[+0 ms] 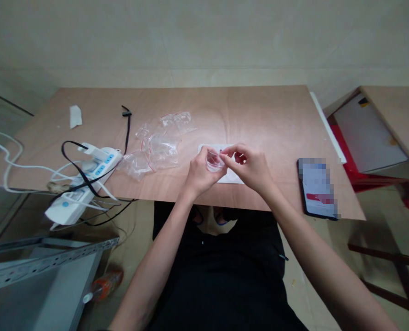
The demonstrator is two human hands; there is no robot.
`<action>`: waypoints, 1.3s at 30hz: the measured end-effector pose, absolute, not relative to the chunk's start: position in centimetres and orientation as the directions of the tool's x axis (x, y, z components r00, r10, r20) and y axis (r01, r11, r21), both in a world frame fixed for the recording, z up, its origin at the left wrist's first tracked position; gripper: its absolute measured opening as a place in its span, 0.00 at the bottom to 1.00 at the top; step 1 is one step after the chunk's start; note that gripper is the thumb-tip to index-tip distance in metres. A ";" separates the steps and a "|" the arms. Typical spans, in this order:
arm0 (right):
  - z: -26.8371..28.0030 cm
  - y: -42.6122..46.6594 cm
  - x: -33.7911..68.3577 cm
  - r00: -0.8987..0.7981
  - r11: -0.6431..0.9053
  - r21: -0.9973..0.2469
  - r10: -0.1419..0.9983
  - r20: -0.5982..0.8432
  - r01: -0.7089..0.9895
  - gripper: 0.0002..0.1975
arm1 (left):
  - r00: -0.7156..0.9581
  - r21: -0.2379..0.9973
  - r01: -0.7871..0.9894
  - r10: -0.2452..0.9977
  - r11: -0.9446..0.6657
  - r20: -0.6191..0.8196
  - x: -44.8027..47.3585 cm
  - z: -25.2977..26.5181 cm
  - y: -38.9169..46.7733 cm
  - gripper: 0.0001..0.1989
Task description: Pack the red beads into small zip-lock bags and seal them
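My left hand [203, 169] is curled around a small clear plastic bag [214, 162], held above the table. At the top right of this bag, my right hand [248, 164] pinches thumb and forefinger together by its edge. What lies exactly between those fingertips is too small to make out. Beneath both hands lies a white sheet [232, 177], partly covered by them. Several clear zip bags [161, 149] with red seal lines lie loosely to the left of my hands.
A white power strip [104, 161] with tangled cables sits at the table's left edge. A phone [317, 188] lies at the right on the wooden table [269, 119]. A black strap [127, 131] and white scrap [75, 116] are farther back. An orange bottle [106, 286] lies on the floor.
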State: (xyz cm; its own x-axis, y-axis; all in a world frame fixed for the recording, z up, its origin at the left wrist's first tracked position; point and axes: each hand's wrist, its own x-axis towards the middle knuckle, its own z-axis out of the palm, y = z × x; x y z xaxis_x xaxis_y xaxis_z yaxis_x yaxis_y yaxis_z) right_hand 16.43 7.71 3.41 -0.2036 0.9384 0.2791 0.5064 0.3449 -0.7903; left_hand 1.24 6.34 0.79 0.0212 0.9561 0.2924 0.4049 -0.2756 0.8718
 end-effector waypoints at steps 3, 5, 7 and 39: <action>4.7 6.9 16.2 -0.343 0.442 -0.739 0.891 0.297 0.509 0.12 | -0.005 0.883 0.395 0.960 -0.254 0.278 1.9 1.0 6.7 0.22; 4.9 6.8 16.3 -0.371 0.456 -0.743 0.881 0.295 0.490 0.14 | -0.026 0.900 0.367 0.964 -0.236 0.264 2.1 1.1 6.7 0.25; 4.8 6.9 16.6 -0.374 0.433 -0.777 0.886 0.274 0.457 0.15 | -0.016 0.920 0.311 0.967 -0.238 0.255 2.1 1.1 6.5 0.28; 4.8 6.1 16.9 -0.267 -0.101 -0.994 0.960 -0.089 -0.030 0.15 | -0.086 0.978 -0.008 0.975 -0.208 0.206 0.6 1.8 4.4 0.10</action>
